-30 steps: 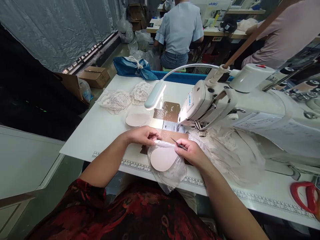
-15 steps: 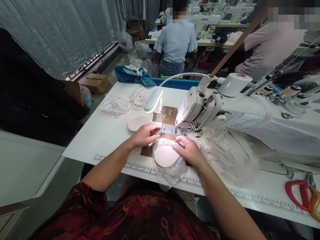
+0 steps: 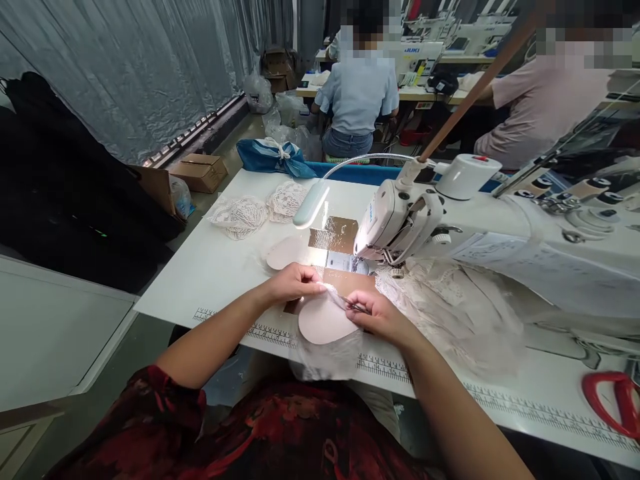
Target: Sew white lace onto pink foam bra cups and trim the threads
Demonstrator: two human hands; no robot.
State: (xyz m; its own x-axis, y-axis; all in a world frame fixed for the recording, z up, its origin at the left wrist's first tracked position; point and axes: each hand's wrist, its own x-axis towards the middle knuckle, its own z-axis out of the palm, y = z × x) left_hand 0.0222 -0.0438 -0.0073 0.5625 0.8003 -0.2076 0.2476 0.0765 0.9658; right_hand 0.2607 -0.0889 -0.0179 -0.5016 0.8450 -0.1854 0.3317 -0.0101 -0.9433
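Note:
My left hand [image 3: 296,283] pinches the lace edge [image 3: 327,288] at the top of a pale pink bra cup [image 3: 325,321]. Sheer lace fabric [image 3: 325,363] hangs from the cup over the table's front edge. In my right hand [image 3: 377,313] is a small, dark, pointed metal tool [image 3: 356,306], too small to tell whether snips or tweezers. Its tip is close to the lace at the cup's upper right, and these fingers are also against the cup's edge. Just beyond both hands stands the sewing machine's needle area [image 3: 361,265], lit by a lamp [image 3: 311,205].
Another pale cup [image 3: 285,253] and lace pieces [image 3: 240,217] lie left of the machine. A heap of sheer lace fabric [image 3: 460,313] spreads right, under the machine arm [image 3: 480,220]. Red-handled scissors [image 3: 610,400] lie at the right edge. Two people sit at machines ahead.
My left hand has closed on the lace edge. The cup has turned and shifted slightly toward me, and its lace hangs differently. My right hand keeps the pointed tool. The view has shifted slightly.

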